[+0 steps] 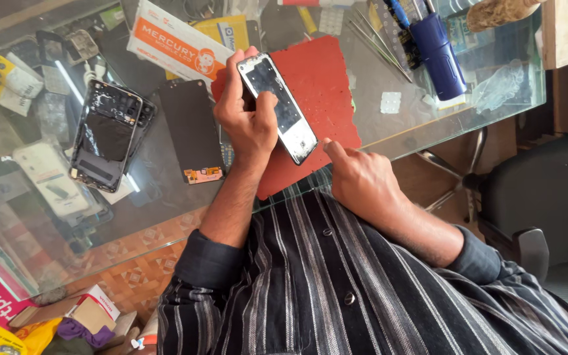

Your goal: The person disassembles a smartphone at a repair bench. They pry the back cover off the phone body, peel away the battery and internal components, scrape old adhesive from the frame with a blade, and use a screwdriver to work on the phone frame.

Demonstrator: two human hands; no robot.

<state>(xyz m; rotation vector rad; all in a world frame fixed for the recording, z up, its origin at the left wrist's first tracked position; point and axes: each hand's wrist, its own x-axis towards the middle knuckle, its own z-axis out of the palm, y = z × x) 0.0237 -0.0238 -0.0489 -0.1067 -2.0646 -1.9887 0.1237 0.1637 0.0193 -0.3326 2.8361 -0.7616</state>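
My left hand [248,115] grips a phone frame [284,115] with a silver rim and dark inside, held above a red mat [327,85] on the glass table [428,125]. The thumb presses on the frame's dark middle. My right hand [359,177] is close to the frame's lower end, with the index finger pointing at its corner; the other fingers are curled and hold nothing I can see.
A black display panel [192,128] and an opened phone body [106,135] lie left of the mat. A white and orange box [175,43], tweezers [376,36] and a blue tool pouch [438,52] sit farther back. An office chair [534,190] stands at right.
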